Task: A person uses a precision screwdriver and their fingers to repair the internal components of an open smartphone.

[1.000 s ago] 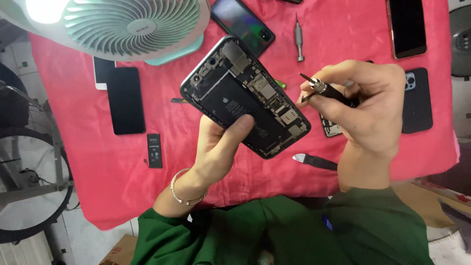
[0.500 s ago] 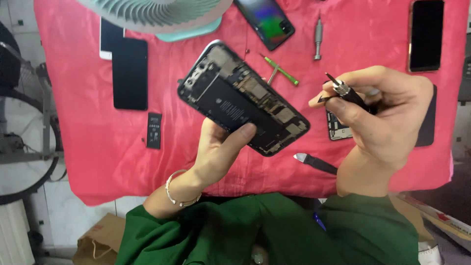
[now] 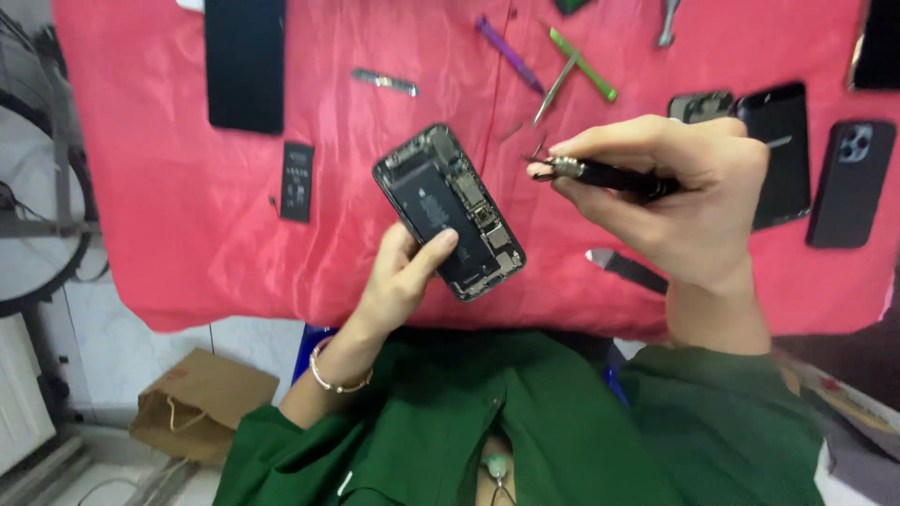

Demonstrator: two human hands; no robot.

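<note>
Holding: the left hand [image 3: 398, 281] gripped an opened phone [image 3: 448, 212] from below, thumb pressed on its exposed inside, fingers wrapped behind.
Phone: it sat tilted above the red cloth [image 3: 187, 234], battery and circuit parts facing up, just in front of the person's chest.
Right hand: the right hand [image 3: 689, 201] pinched a dark screwdriver [image 3: 605, 175] between thumb and fingers, its metal tip pointing left, near the phone's upper edge but apart from it.
Cloth, left: a dark phone [image 3: 245, 64] lay face down, with a small black part [image 3: 297, 181] below it and a thin metal strip [image 3: 384, 82] beside.
Cloth, top: a purple tool [image 3: 507, 52], a green tool [image 3: 583, 64] and tweezers [image 3: 555, 90] lay close together.
Cloth, right: two more phones [image 3: 850, 183] lay side by side behind the right hand.
Floor: a brown paper bag [image 3: 202, 403] stood at lower left.
Sleeves: green [image 3: 562, 440].
</note>
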